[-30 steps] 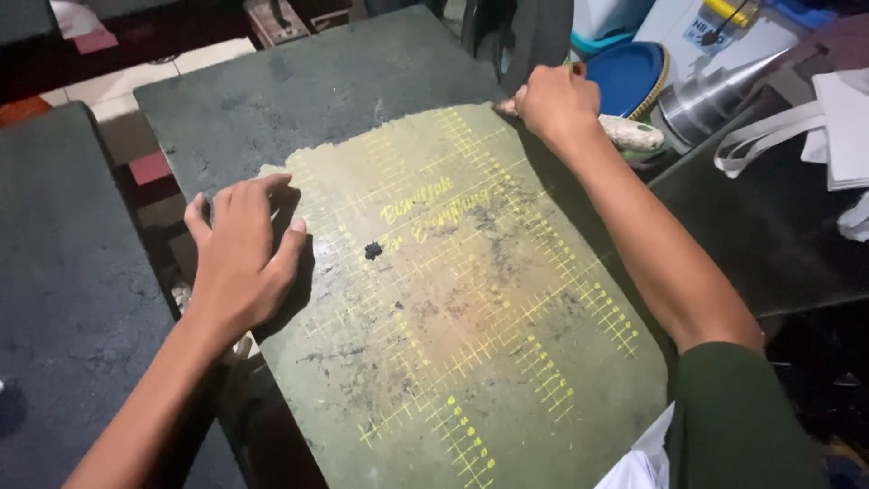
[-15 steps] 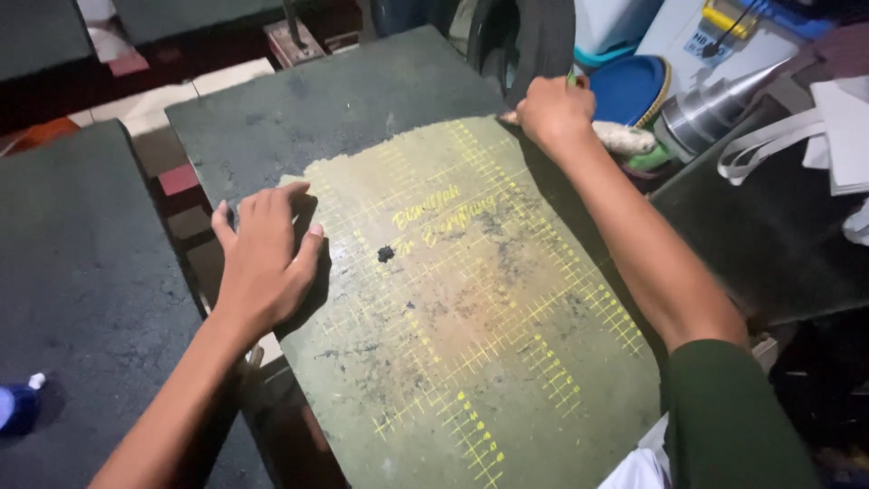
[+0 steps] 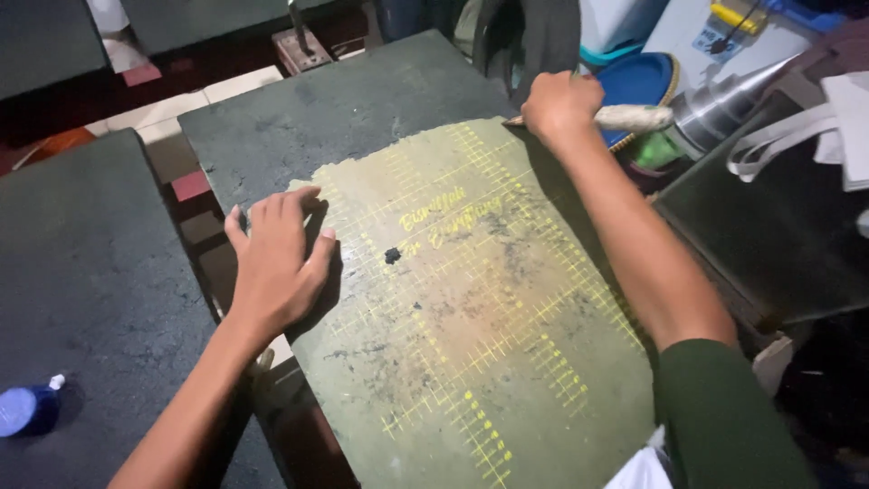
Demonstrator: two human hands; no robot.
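Note:
A worn green board (image 3: 471, 308) with a yellow grid and a small black spot lies on a dark platen (image 3: 326, 118). My left hand (image 3: 276, 258) rests flat on the board's left edge, fingers spread, holding nothing. At the board's far right corner my right hand (image 3: 559, 104) is closed around a dirty whitish brush-like tool (image 3: 634, 118) that sticks out to the right over a blue lid.
A second dark platen (image 3: 81, 272) lies at left with a small blue bottle (image 3: 32, 407) on it. At right stand a blue round lid (image 3: 638, 81), a metal cone (image 3: 733, 100), a dark slab (image 3: 778, 244) and white straps (image 3: 787, 145).
The view has shifted so the board sits more to the right. My right hand has lifted slightly from the corner, and the tool in its grip now shows clearly. My left hand stays flat.

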